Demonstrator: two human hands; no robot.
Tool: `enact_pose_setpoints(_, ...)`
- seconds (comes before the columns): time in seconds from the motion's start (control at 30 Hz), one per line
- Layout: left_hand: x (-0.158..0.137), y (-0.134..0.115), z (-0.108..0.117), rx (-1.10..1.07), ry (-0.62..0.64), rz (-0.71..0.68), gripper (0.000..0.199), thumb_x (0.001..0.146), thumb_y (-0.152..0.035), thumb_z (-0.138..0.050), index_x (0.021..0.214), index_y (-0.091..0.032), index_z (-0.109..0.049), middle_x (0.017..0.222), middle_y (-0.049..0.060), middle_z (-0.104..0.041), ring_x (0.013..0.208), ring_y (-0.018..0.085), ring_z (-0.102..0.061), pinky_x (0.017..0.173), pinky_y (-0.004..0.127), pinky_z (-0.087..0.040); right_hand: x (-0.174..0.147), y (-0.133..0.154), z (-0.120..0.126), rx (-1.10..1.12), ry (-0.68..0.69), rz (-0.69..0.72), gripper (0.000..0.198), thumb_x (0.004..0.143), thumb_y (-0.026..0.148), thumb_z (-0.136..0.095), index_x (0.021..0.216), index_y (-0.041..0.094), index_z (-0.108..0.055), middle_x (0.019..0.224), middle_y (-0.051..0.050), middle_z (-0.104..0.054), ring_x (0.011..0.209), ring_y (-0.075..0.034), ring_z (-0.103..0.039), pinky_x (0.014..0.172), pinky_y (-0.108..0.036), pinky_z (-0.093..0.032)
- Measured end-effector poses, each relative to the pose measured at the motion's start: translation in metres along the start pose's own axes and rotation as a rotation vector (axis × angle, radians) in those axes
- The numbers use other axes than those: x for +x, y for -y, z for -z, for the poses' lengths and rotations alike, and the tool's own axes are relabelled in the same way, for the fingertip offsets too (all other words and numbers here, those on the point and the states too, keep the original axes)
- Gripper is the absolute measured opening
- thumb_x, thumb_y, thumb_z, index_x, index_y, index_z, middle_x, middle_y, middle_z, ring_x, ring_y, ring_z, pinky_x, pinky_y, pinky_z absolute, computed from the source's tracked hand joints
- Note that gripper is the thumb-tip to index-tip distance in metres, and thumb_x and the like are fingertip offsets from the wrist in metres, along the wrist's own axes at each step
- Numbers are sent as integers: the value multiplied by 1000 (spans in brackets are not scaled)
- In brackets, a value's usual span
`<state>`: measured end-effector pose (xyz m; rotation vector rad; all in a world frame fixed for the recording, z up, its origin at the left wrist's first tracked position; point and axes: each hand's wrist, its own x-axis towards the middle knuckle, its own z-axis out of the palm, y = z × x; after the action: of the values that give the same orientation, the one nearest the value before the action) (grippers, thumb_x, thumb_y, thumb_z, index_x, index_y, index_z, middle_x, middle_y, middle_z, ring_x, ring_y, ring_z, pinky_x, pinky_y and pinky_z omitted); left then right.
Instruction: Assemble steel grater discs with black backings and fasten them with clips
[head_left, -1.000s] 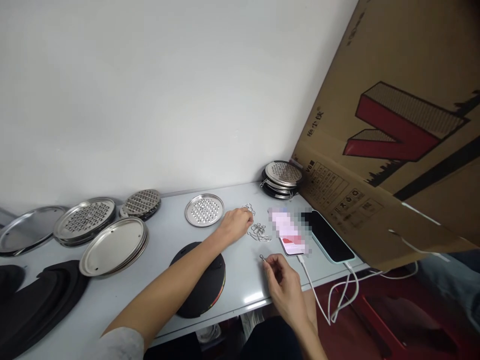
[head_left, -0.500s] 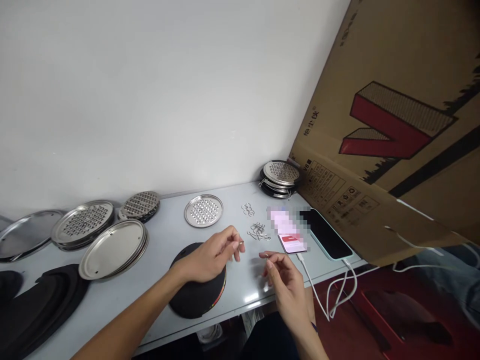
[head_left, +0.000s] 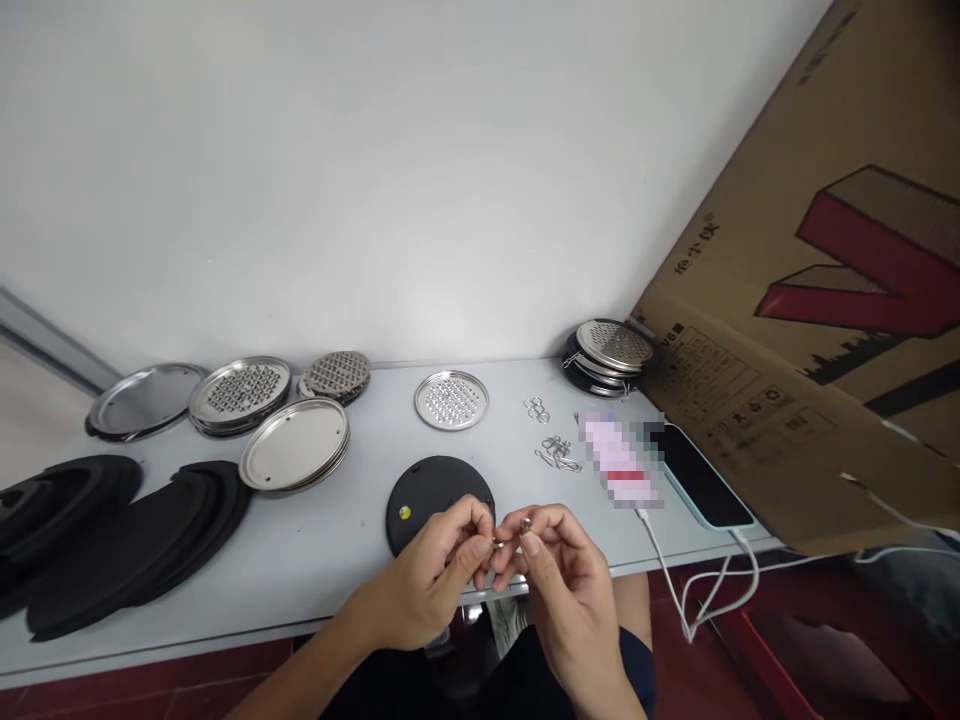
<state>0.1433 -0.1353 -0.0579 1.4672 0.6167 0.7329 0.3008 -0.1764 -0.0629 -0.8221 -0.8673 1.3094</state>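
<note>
Left hand and right hand close together, fingers pinched.

Shiny metal is seen in the small held pieces, the wire hooks and the smooth stacked plates. The bright metal grater disc is roughened by raised teeth. The dark disc is finished in matt, plastic-looking black. Matt cardboard is used for the box; the tabletop is smoothly, faintly glossed.

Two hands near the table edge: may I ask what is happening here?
A person's left hand and right hand are close together at the front of the table, each pinching a small metal piece. The black disc lies beyond the left hand, partly covered. Loose wire pieces lie left of the pink-screened phone.
</note>
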Motion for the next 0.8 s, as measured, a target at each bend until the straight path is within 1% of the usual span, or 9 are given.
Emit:
enact_pose_setpoints(0.07,-4,0,-2,-12,-9,-35,29,105,-45,-39,91,-21,-43,83,1,-52,72,12,-49,67,25,-44,-1,0,-2,73,7,-44,15,95,33,-68,88,22,-63,87,-2,-71,65,-14,-68,62,-28,-61)
enact_pose_setpoints(0.13,-7,1,-2,53,-44,-69,25,105,-41,-41,92,-20,-46,84,1,-52,71,12,-49,66,24,-44,0,2,-4,148,-4,-98,17,93,34,-71,86,21,-62,85,-2,-71,64,-13,-68,59,-27,-61)
enact_pose_setpoints(0.23,-11,3,3,265,-104,-177,17,103,-33,-47,96,-19,-53,87,2,-55,74,13,-52,69,25,-46,1,6,-5,235,-33,-174,21,90,34,-76,82,19,-63,81,-3,-71,62,-12,-69,56,-22,-61)
enact_pose_setpoints(0.3,-12,4,7,409,-113,-264,10,101,-27,-52,99,-19,-58,90,4,-59,79,14,-56,73,26,-48,1,9,-5,292,-45,-216,22,87,32,-78,80,18,-63,78,-3,-71,61,-11,-69,54,-19,-60)
enact_pose_setpoints(0.37,-11,6,9,500,-121,-344,7,99,-20,-55,101,-19,-62,91,5,-62,83,15,-60,76,27,-50,1,11,-6,360,-49,-258,21,85,30,-80,80,18,-63,76,-2,-71,58,-10,-68,51,-17,-59)
enact_pose_setpoints(0.53,-5,8,7,520,-214,-544,10,94,-11,-61,99,-19,-64,87,4,-67,82,15,-65,74,25,-54,2,11,-7,503,-76,-387,22,79,25,-86,79,18,-65,72,1,-71,51,-6,-64,48,-12,-57)
enact_pose_setpoints(0.7,-2,8,7,579,-225,-642,22,92,-10,-66,112,-19,-68,93,6,-72,80,13,-70,71,22,-56,2,2,-8,577,-140,-479,18,76,21,-87,81,16,-70,68,4,-68,46,-5,-60,44,-11,-56)
enact_pose_setpoints(0.8,0,10,9,677,-263,-697,15,91,-12,-69,104,-20,-70,85,3,-74,71,12,-70,66,21,-54,0,-3,-8,577,-152,-483,18,77,21,-86,81,16,-70,69,4,-67,47,-4,-59,43,-11,-56)
